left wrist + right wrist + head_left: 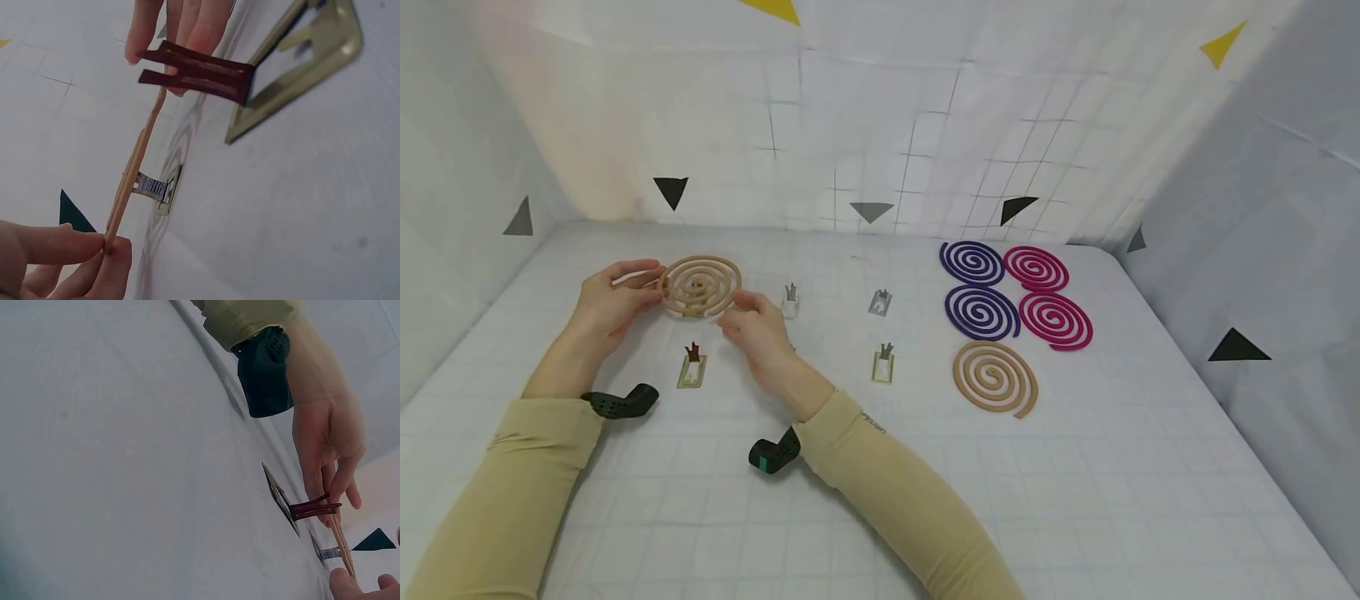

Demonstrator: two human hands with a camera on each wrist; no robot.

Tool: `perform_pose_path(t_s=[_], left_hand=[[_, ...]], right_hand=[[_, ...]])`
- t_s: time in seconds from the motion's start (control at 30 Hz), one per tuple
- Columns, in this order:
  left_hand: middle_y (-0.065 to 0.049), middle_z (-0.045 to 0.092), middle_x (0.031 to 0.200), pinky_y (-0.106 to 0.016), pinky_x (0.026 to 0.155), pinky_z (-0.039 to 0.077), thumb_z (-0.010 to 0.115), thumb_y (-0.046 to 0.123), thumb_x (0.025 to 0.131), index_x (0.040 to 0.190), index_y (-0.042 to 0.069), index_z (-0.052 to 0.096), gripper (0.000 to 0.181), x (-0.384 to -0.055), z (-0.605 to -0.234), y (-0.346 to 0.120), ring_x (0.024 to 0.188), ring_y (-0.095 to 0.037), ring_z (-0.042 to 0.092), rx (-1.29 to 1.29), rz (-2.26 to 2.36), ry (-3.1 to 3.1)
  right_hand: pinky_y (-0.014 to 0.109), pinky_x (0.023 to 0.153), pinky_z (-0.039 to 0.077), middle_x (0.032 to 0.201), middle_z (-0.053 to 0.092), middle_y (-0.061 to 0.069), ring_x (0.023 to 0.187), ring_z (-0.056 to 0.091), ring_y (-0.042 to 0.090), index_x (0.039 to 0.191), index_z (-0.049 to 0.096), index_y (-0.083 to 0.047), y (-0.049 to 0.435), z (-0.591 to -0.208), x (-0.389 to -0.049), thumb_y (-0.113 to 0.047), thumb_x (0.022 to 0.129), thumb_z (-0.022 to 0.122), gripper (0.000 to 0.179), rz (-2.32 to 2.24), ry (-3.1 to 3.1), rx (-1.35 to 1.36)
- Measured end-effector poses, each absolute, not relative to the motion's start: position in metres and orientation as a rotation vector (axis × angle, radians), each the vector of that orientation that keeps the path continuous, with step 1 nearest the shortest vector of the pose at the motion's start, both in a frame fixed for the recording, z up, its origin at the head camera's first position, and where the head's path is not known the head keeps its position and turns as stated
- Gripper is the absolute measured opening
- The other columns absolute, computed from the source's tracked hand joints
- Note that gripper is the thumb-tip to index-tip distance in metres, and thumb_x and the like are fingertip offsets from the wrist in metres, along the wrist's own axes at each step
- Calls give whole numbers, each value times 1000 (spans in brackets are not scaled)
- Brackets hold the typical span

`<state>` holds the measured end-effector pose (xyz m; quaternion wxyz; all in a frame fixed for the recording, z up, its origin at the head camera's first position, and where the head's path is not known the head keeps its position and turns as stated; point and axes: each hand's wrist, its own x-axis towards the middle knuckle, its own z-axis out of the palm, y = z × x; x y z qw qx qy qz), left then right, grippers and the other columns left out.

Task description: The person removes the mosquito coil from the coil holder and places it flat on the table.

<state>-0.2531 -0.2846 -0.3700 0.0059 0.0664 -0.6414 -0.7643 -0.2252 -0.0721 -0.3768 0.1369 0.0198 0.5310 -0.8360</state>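
Note:
My left hand (613, 304) pinches the left rim of a tan mosquito coil (700, 260) between thumb and fingers. At the opposite rim, my right hand (756, 333) has the coil's edge between thumb and fingertips. The coil lies level above the table. Below its centre is a small metal coil stand (165, 197), whose upright prongs meet the coil's underside in the left wrist view. Closer to me sits another stand with dark red prongs (692, 367), bearing no coil.
More metal stands, such as one at the back (880, 302) and one in front (883, 365), dot the table's middle. One is mostly behind my right hand. To the right lie two purple coils (981, 312), two pink coils (1055, 320) and a tan coil (995, 377).

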Motion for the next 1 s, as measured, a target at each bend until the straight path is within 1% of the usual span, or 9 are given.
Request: perform_pose_path(t_s=[0.1,0.17,0.33,0.53,0.7,0.8,0.87,1.0], left_hand=[[6,72,98,-17,81,57,60,-16,89,110,13,65,36,-252,-370,-284,96,-5,67,179,-2443,-1939],[6,73,97,-18,81,57,60,-16,89,105,15,66,36,-252,-369,-283,94,-5,68,168,-2457,-1916],[3,74,96,-19,78,58,60,-19,87,103,12,67,35,-251,-365,-281,91,-6,69,140,-2528,-1826],[1,75,94,-20,76,59,59,-21,86,101,11,68,37,-250,-363,-280,89,-7,70,120,-2562,-1776],[2,75,95,-20,76,59,59,-21,86,102,11,68,37,-251,-362,-279,90,-7,70,121,-2555,-1786],[2,74,96,-19,77,59,60,-20,86,102,12,68,36,-252,-361,-279,91,-7,69,131,-2542,-1803],[3,74,97,-19,78,58,61,-19,87,103,12,68,36,-251,-360,-278,92,-6,69,132,-2525,-1822],[3,73,100,-19,81,58,62,-16,88,106,11,67,34,-249,-357,-275,93,-7,68,112,-2480,-1860]], right_hand=[[40,108,47,139,51,16,129,53,34,136,52,4,-71,-377,-224,9,82,58,54,-2409,1563,35],[40,107,48,140,52,15,130,53,33,136,53,4,-70,-376,-223,8,83,59,54,-2399,1587,9],[39,105,49,139,53,13,129,54,32,136,54,4,-70,-373,-221,7,82,60,54,-2383,1641,-34],[39,102,50,136,53,14,124,56,36,132,56,4,-70,-373,-221,7,80,60,52,-2389,1664,-12],[37,101,51,134,54,14,121,58,36,131,57,4,-68,-372,-221,7,80,60,51,-2389,1682,10],[37,99,52,131,56,14,115,61,32,130,58,4,-68,-371,-222,8,80,59,49,-2390,1696,23],[35,97,52,129,57,13,107,62,25,128,58,4,-67,-371,-222,8,81,59,48,-2383,1720,28],[29,89,51,126,59,11,95,57,12,126,59,3,-65,-368,-224,7,82,60,45,-2367,1812,25]])
